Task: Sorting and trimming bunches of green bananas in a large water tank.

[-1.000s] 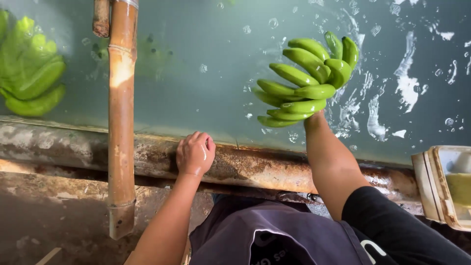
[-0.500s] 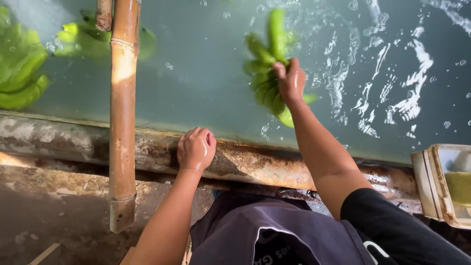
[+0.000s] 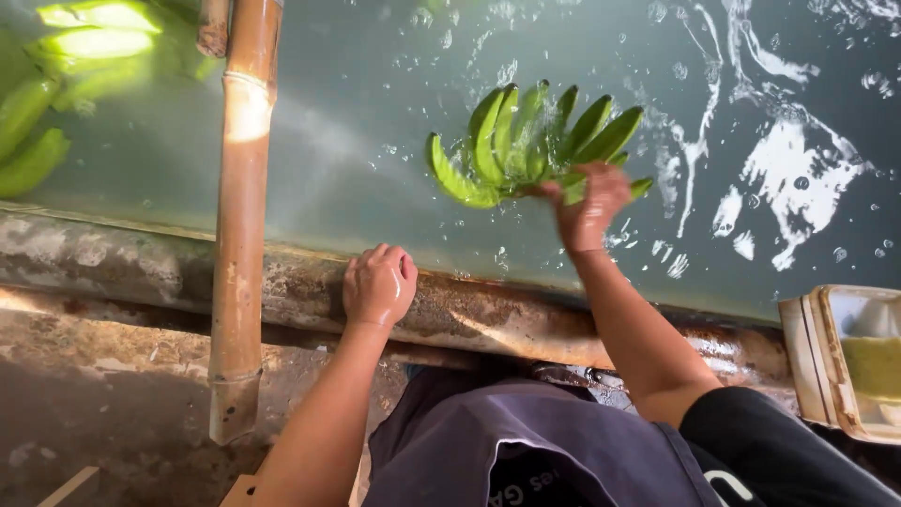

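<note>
My right hand point(image 3: 589, 205) grips a bunch of green bananas point(image 3: 526, 145) by its crown, just above the murky water of a wash tank point(image 3: 357, 141). The fruit fans out to the left and up, with drops flying off it. My left hand point(image 3: 379, 284) rests as a closed fist on the tank's worn concrete rim point(image 3: 488, 319), holding nothing.
A bamboo pole point(image 3: 242, 207) stands upright at the rim, left of my left hand. More green bananas point(image 3: 56, 84) float in the tank's far left corner. A pale plastic box point(image 3: 849, 361) with a yellow sponge sits at the right edge.
The right hand plunged the raised bunch down into the water, then brought it back up to the surface with the bananas fanned out. The left hand stayed on the rim.
</note>
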